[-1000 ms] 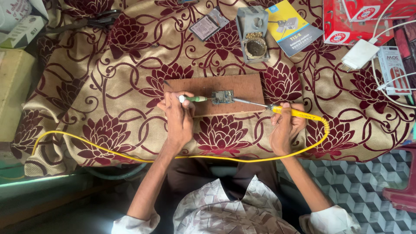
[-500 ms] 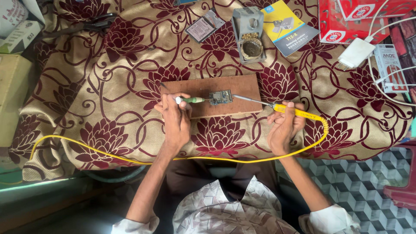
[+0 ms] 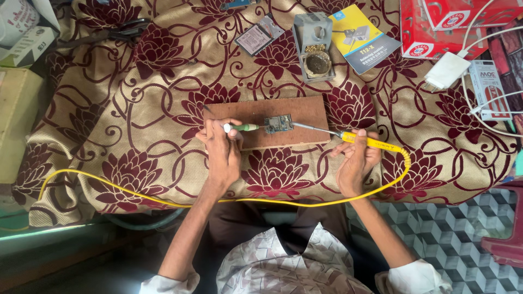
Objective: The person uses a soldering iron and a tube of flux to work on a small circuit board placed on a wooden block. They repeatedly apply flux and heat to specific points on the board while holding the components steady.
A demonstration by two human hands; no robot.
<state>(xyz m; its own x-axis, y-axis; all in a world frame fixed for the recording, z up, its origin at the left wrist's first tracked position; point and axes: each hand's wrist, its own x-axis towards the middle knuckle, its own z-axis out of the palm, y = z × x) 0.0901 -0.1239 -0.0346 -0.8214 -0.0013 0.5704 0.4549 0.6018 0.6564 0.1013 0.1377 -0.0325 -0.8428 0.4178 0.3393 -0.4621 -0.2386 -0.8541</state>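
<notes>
A small circuit board (image 3: 278,123) lies on a brown wooden board (image 3: 305,117) set on a floral cloth. My left hand (image 3: 222,152) grips a green-handled tool (image 3: 243,128) whose tip rests against the circuit board's left side. My right hand (image 3: 357,163) holds a yellow soldering iron (image 3: 370,142); its thin metal tip reaches the circuit board's right edge. The iron's yellow cable (image 3: 163,200) loops down and runs left along the table's near edge.
A grey tip-cleaner stand (image 3: 316,46) with brass wool stands behind the wooden board, beside a blue-yellow packet (image 3: 362,38) and a small flat module (image 3: 256,38). Red boxes (image 3: 436,27), a white charger (image 3: 447,71) and cables lie at the right. Cardboard boxes (image 3: 22,32) sit at the left.
Both hands stay in place at the circuit board; only the view has shifted slightly.
</notes>
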